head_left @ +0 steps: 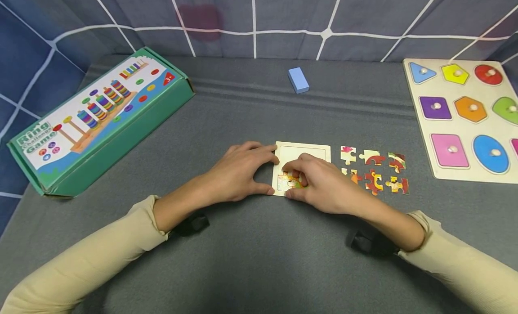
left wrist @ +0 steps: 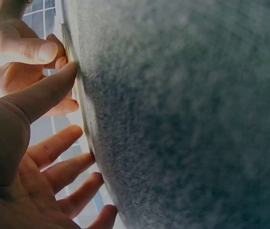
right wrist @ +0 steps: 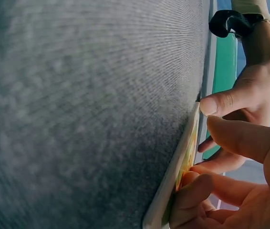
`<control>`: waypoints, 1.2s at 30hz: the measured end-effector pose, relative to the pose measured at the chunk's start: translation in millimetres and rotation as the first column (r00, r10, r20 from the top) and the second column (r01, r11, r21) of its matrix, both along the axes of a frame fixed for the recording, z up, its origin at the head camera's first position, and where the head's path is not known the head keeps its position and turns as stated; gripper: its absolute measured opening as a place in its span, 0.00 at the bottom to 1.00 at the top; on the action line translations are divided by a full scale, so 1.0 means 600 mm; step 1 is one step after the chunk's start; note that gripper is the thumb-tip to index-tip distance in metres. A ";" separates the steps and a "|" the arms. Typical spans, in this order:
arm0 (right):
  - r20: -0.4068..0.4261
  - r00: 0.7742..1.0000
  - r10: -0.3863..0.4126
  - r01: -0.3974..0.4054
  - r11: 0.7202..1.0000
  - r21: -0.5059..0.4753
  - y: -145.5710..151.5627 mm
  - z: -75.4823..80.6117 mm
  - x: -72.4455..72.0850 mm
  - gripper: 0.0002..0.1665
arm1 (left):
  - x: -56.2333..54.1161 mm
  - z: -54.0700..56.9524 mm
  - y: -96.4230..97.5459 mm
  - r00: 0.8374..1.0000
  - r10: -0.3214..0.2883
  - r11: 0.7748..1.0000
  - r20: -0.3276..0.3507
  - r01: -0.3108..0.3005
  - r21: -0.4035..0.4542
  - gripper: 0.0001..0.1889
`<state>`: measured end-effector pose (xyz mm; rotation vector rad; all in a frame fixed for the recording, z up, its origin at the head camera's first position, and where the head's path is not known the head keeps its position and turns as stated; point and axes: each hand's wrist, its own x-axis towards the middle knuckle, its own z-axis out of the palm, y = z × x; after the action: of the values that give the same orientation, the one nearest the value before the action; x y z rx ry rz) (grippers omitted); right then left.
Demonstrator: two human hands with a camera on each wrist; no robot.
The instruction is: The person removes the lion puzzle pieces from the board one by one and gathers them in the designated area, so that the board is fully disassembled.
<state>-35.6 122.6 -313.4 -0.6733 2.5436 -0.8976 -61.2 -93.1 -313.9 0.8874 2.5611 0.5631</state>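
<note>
A small square wooden puzzle board [head_left: 303, 147] lies between the two hands. My left hand [head_left: 238, 172] rests at its left side, fingers spread and fairly straight. The thumb and fingertips are along the board's edge [left wrist: 81, 102]. My right hand [head_left: 323, 183] bends over the lower part of the board. Its curled fingers are on a colourful jigsaw piece [head_left: 286, 182] in the lower left corner, and its thumb is near the board's bottom edge. In the right wrist view the fingertips lie against the printed surface [right wrist: 187, 160]. The palm hides part of the board.
Several loose jigsaw pieces [head_left: 373, 181] lie right of the board. A blue block [head_left: 298, 80] sits farther back. At the far right is a shape board with knobs [head_left: 445, 125]; a green ring game box [head_left: 133, 127] stands at left. Grid-patterned cloth [head_left: 226, 17] hangs behind.
</note>
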 end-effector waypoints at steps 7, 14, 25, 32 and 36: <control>0.003 1.000 -0.005 0.005 1.000 -0.024 0.005 -0.005 0.005 0.21 | 0.000 0.000 0.000 1.000 -0.002 1.000 -0.005 0.002 0.002 0.29; -0.068 0.998 -0.007 0.006 1.000 -0.018 0.002 -0.010 0.010 0.22 | 0.001 0.000 0.000 1.000 0.002 1.000 0.001 -0.002 0.004 0.29; -0.131 0.991 0.020 -0.015 0.999 0.039 -0.003 -0.009 0.011 0.26 | 0.000 0.001 0.002 1.000 0.000 1.000 -0.003 0.000 -0.001 0.29; -0.138 0.990 0.021 -0.016 0.999 0.034 -0.003 -0.010 0.012 0.25 | 0.000 0.001 0.002 1.000 -0.001 1.000 -0.010 0.001 -0.014 0.30; -0.139 0.990 0.015 -0.012 1.000 0.022 -0.001 -0.009 0.013 0.23 | 0.000 0.000 0.002 1.000 -0.002 1.000 -0.010 0.002 -0.012 0.30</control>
<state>-27.7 121.7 -319.1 -0.7703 2.6637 -0.8448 -61.3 -92.1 -313.7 0.8911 2.5699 0.5436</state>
